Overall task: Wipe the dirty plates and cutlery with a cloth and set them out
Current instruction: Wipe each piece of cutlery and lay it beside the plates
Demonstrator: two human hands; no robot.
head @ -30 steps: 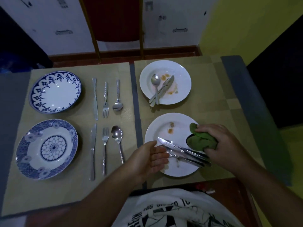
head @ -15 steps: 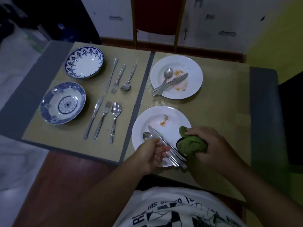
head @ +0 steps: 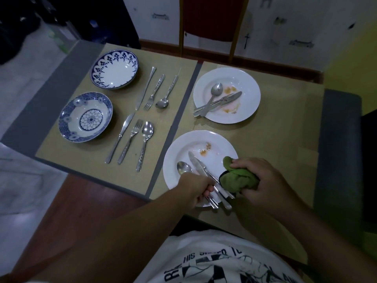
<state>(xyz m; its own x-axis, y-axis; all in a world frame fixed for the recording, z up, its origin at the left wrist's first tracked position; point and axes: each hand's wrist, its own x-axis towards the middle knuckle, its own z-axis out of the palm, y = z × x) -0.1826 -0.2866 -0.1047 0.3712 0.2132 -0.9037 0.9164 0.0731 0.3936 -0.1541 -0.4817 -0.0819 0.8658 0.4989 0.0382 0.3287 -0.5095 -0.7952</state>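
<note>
A dirty white plate (head: 189, 144) with orange crumbs lies near me on the right mat. A spoon (head: 183, 167), a knife (head: 194, 162) and more cutlery lie across it. My left hand (head: 196, 187) is closed around the cutlery handles at the plate's near rim. My right hand (head: 263, 181) grips a bunched green cloth (head: 237, 177) at the plate's right edge. A second dirty white plate (head: 246, 99) farther back carries a spoon (head: 214, 94), a knife (head: 224, 100) and orange smears.
On the left mat stand two blue-patterned bowls (head: 114, 68) (head: 85, 117), each with a knife, fork and spoon laid beside it (head: 152, 91) (head: 132, 139). A red chair (head: 214, 23) stands behind the table. The table's grey edge (head: 338, 150) runs along the right.
My left hand went from open above the near plate to closed on the cutlery handles. The view swung to the right and down; the cloth hand stayed at the plate's right edge.
</note>
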